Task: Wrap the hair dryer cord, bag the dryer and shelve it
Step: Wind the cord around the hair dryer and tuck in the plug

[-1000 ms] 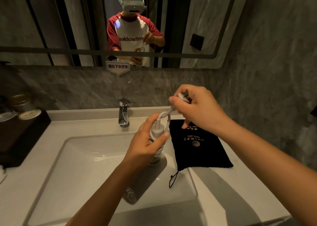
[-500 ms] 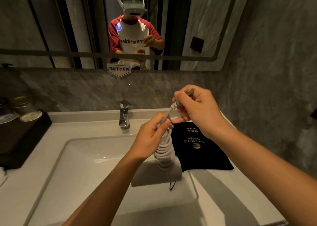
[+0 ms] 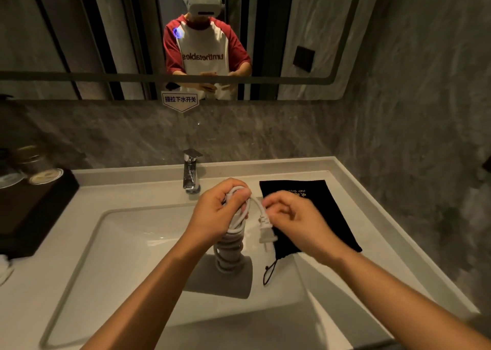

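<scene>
The left hand [image 3: 216, 211] was shut around the top of the dryer [image 3: 228, 256], with its fingers [image 3: 240, 190] curled over the last loop of the cord [image 3: 237, 222]. The dryer hung handle up over the sink [image 3: 127, 243], and its fat gray end pointed down, below the fingers. The cord was wound in many tight turns round the handle.

The right hand [image 3: 300, 225] was just beside the left one. Its fingers [image 3: 273, 203] were bent in and held the cord close to the plug [image 3: 267, 237]. How tight that pinch was could not be told, because the hand was blurred. The plug hung down with its 2 pins pointing at the sink.

The black bag [image 3: 305, 211] lay flat on the surface, behind and to the right of the right fingers. Its string [image 3: 269, 270] hung over the sink edge.

The dryer looked hard and a bit heavy, so the handle seemed the best place to hold it. The cord looked soft and springy, and the loops would likely pop loose if the fingers let go. The bag looked thin and floppy, so it would need 1 hand to hold its mouth open.

Half a second before, the right hand was up high and pulled the cord tight. Now it had come down low, and the plug end hung loose. The wrapping looked almost done.
</scene>
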